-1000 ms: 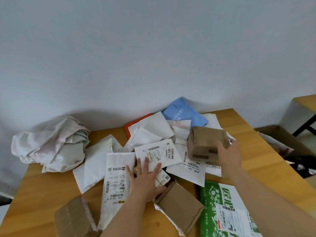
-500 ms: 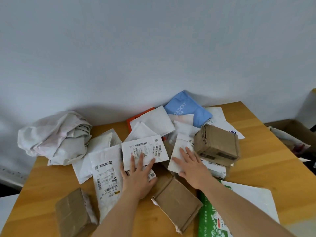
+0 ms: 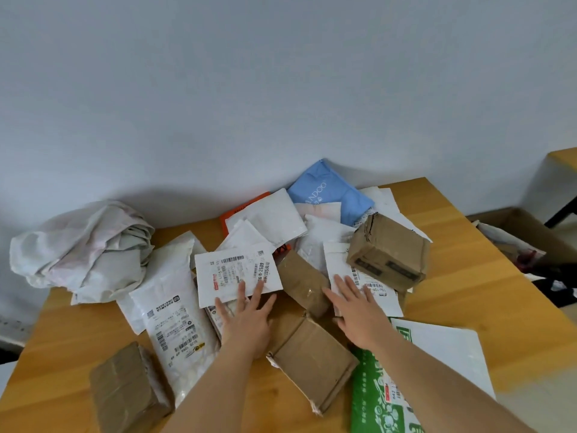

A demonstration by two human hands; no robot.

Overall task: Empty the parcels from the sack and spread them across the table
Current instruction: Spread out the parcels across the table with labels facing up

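On the wooden table [image 3: 468, 295], both flat, spread hands press parcels: left hand [image 3: 246, 323], right hand [image 3: 359, 314].

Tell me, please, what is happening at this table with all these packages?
A person is spreading parcels over a wooden table. The left hand lies flat, fingers spread, on a white labelled envelope; the right hand presses flat on another white mailer beside a cardboard box. Neither hand grips anything. The crumpled sack sits at the far left corner, apparently emptied. The parcels lie out but most overlap in a central heap, so spreading is unfinished.
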